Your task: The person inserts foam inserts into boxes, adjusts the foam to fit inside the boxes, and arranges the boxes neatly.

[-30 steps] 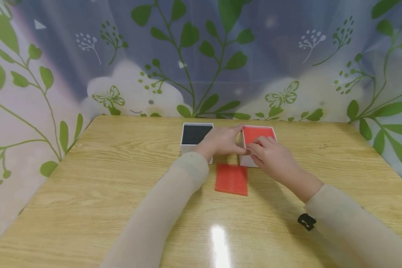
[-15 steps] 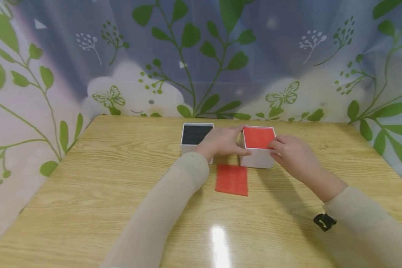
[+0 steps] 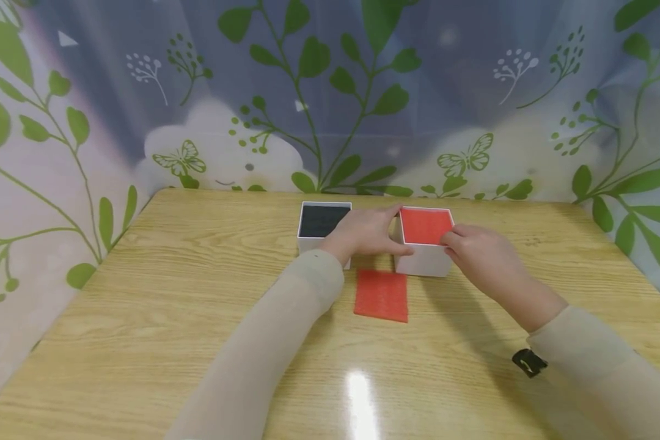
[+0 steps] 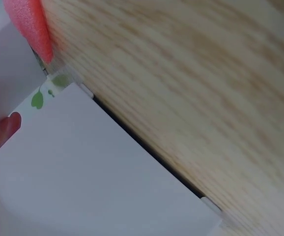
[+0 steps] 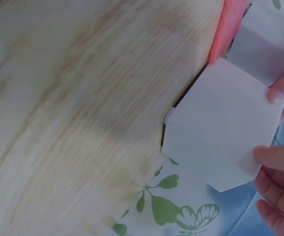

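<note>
both hands, left hand (image 3: 365, 233) and right hand (image 3: 481, 253), fingers curled around the red-filled white box (image 3: 425, 241) on the table (image 3: 143, 318)

A pale wood-grain desk (image 3: 159, 318) fills the lower part of the head view, with a bright patch of light reflected on its glossy top near the front edge. Behind and at both sides hangs a curtain (image 3: 330, 104) printed with green leafy vines, butterflies and white cloud shapes on blue-grey.
</note>
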`<state>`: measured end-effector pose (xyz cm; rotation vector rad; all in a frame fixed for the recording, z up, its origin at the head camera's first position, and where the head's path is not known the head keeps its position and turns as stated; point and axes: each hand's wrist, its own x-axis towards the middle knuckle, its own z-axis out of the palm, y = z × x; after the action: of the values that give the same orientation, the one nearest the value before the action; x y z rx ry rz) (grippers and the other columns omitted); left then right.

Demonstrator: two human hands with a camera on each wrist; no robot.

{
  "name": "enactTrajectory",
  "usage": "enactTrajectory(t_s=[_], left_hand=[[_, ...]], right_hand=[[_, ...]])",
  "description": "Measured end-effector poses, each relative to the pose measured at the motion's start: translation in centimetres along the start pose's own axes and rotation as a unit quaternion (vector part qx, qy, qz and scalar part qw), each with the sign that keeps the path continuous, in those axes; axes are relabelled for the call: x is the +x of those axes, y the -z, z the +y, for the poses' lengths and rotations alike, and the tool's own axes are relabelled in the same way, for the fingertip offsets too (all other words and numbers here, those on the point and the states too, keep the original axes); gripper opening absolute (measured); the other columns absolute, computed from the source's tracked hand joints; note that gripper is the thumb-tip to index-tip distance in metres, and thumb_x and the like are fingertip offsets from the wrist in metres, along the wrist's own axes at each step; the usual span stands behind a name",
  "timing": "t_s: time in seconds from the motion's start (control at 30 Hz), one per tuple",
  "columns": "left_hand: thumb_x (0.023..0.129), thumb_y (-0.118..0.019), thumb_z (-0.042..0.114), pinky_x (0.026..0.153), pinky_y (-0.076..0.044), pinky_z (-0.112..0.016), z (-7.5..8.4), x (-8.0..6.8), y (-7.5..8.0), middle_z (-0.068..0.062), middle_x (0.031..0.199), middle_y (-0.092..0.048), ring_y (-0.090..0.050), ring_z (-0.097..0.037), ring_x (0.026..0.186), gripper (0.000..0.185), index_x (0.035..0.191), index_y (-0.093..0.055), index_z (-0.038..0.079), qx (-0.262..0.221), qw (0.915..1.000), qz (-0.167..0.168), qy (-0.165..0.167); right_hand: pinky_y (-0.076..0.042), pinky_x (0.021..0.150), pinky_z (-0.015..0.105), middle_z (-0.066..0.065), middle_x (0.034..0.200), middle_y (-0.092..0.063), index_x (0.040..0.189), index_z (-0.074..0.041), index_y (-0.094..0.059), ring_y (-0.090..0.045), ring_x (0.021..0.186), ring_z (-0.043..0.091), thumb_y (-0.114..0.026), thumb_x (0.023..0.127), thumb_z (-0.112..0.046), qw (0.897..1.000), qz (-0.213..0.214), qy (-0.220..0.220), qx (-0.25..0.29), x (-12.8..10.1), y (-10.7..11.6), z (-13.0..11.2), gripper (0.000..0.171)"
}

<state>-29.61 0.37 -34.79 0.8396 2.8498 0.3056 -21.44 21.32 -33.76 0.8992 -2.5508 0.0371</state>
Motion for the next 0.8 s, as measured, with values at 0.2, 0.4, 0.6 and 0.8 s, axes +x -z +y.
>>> enactTrajectory(t_s=[0.2, 0.4, 0.6, 0.8], left_hand=[[0.073, -0.053, 0.075, 0.077, -0.045, -0.027, -0.10, 0.11, -0.05, 0.008, 0.140, -0.043, -0.052, -0.009, 0.110, 0.101, 0.150, -0.019, 0.020, -0.008, 1.0000, -0.001, 0.000], [0.073, -0.053, 0.075, 0.074, -0.045, -0.027, -0.13, 0.21, 0.06, 0.008, 0.137, -0.047, -0.055, -0.009, 0.102, 0.101, 0.151, -0.017, 0.021, -0.009, 0.9999, -0.005, 0.006], [0.073, -0.054, 0.074, 0.080, -0.045, -0.028, 0.03, 0.31, 0.11, 0.008, 0.140, -0.043, -0.052, -0.010, 0.110, 0.101, 0.151, -0.016, 0.022, -0.015, 0.9999, -0.005, -0.001], [0.072, -0.054, 0.074, 0.094, -0.040, -0.032, 0.15, 0.10, 0.13, 0.009, 0.145, -0.036, -0.043, -0.010, 0.124, 0.101, 0.150, -0.018, 0.021, -0.004, 1.0000, 0.000, -0.002]], right_hand=[[-0.050, 0.058, 0.037, 0.007, 0.076, -0.060, 0.085, -0.002, -0.066, -0.059, 0.066, 0.023, -0.074, 0.073, 0.004, 1.000, 0.012, 0.019, -0.010, 0.00, -0.47, 0.13, 0.015], [-0.050, 0.058, 0.037, 0.008, 0.078, -0.061, 0.086, -0.001, -0.066, -0.059, 0.069, 0.023, -0.074, 0.073, 0.004, 0.999, 0.017, 0.027, -0.013, -0.05, -0.72, 0.34, 0.016], [-0.051, 0.059, 0.037, 0.007, 0.080, -0.060, 0.088, -0.001, -0.065, -0.059, 0.072, 0.024, -0.073, 0.075, 0.002, 1.000, -0.009, 0.022, -0.010, -0.06, -0.40, 0.51, 0.015], [-0.049, 0.062, 0.035, 0.006, 0.081, -0.058, 0.090, -0.002, -0.064, -0.056, 0.071, 0.021, -0.074, 0.078, -0.007, 0.998, -0.062, 0.010, 0.011, 0.58, -0.46, 0.32, 0.016]])
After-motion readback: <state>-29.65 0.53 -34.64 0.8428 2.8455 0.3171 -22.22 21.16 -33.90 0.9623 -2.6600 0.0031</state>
